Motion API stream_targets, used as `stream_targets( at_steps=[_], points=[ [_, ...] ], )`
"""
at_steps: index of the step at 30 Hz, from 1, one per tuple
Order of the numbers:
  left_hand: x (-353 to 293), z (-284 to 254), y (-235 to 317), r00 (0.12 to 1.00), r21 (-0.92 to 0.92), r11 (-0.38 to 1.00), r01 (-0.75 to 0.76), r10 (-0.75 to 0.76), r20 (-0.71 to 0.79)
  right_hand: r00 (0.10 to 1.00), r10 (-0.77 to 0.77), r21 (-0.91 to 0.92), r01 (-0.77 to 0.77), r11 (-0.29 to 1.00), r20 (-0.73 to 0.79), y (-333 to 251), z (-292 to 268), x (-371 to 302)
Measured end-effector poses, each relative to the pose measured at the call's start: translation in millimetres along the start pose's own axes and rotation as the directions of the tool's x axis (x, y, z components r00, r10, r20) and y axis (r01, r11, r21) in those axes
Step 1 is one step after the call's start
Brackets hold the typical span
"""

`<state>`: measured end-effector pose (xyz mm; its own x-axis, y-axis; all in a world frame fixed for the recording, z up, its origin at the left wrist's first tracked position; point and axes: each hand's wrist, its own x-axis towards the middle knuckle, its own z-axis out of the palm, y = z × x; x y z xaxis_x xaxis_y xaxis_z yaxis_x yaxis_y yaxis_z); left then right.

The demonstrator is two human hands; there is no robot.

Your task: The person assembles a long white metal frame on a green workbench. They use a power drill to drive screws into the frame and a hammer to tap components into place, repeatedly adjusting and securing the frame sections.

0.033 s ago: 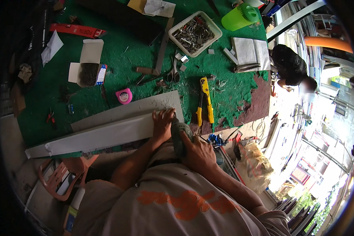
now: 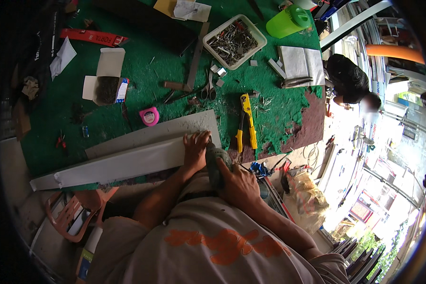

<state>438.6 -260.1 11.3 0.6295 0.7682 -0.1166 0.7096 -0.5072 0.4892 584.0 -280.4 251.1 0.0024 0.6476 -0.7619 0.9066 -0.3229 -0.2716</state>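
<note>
Along the near edge of the green work table lies a long white bent sheet-metal profile (image 2: 123, 164), with a flat grey flange (image 2: 175, 124) behind it. My left hand (image 2: 195, 152) grips the profile's right end, its fingers hooked over the top. My right hand (image 2: 242, 187) is wrapped round the handle of a dark green power drill (image 2: 216, 161). The drill's front end points away from me and meets the profile's end beside my left fingertips. Its exact contact point is hidden. A yellow hand riveter (image 2: 246, 122) lies to the right of the profile.
Behind the profile lie a pink tape measure (image 2: 149, 116), scissors (image 2: 208, 89), a try square (image 2: 194, 66) and an opened small box (image 2: 110, 89). Farther back stand a tub of rivets (image 2: 235, 41) and a green jug (image 2: 288, 21). A person (image 2: 348, 78) crouches at right; a chair (image 2: 75, 213) stands left.
</note>
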Motion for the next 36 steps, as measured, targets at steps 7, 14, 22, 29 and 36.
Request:
stream_targets(
  at_steps=[7, 14, 22, 29, 36],
  points=[
    [-1, 6, -2, 1.000, 0.016, 1.000, 0.007, -0.007, -0.002, 0.997, -0.053, -0.037, 0.051, 0.998, -0.056, 0, 0, -1],
    [-1, -2, 1, 0.999, -0.104, 0.995, 0.004, -0.009, -0.049, 0.968, -0.192, -0.139, 0.170, 0.976, -0.162, 3, 5, 6],
    [-3, 3, -2, 0.999, -0.083, 0.996, 0.036, -0.038, -0.014, 0.993, -0.107, -0.109, 0.101, 0.989, -0.049, -4, -5, 9],
    [-3, 12, -2, 0.998, -0.051, 0.997, 0.060, -0.059, 0.021, 0.965, -0.113, 0.129, 0.146, 0.981, -0.238, 37, -6, -14],
    [-2, 11, 2, 0.998, -0.089, 0.994, 0.062, -0.061, 0.013, 0.894, -0.079, 0.421, 0.283, 0.862, -0.440, 99, 23, -57]
  ],
)
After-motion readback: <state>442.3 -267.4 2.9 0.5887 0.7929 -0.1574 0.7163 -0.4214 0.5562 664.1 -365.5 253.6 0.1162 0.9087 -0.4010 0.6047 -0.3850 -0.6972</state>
